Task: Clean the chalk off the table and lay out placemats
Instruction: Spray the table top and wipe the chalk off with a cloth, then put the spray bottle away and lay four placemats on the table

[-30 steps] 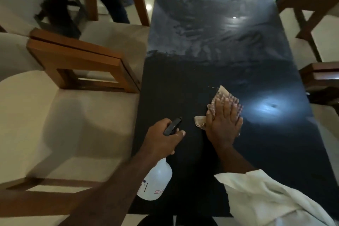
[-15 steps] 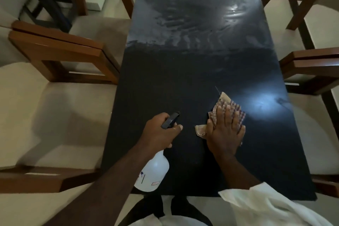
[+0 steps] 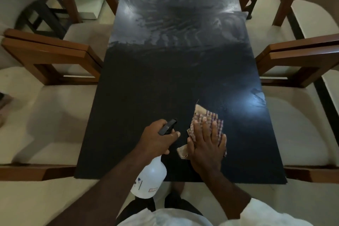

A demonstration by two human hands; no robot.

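Chalk [image 3: 176,20] lies as a pale, streaky haze over the upper half of the dark table [image 3: 156,88]. It runs in swirls and short parallel strokes and ends at a ragged edge about a third of the way down the frame. Below that edge the tabletop is smooth, near-black and glossy, with a bright glare spot at centre right.

The right hand [image 3: 207,145], at lower centre, lies flat with its fingers straight and close together, palm down on a cloth [image 3: 211,115] that it presses against the table. The cloth is thin, crumpled fabric, checked in red and white, with a plain tan corner poking out past the fingertips and another fold showing beside the thumb. It sits on the cleaned lower part of the table, well apart from the chalk above it.

The left hand [image 3: 156,137], just to the left of the cloth, is curled tightly round the neck of a spray bottle [image 3: 149,180]. The thumb lies along the black trigger head [image 3: 167,126], which points toward the upper right. The bottle's rounded, translucent white plastic body hangs below the fist, over the table's near edge.

Wooden armchairs with cream cushions [image 3: 51,51] flank the table on both sides. A white sleeve [image 3: 266,214] covers the right arm at the lower right of the frame.
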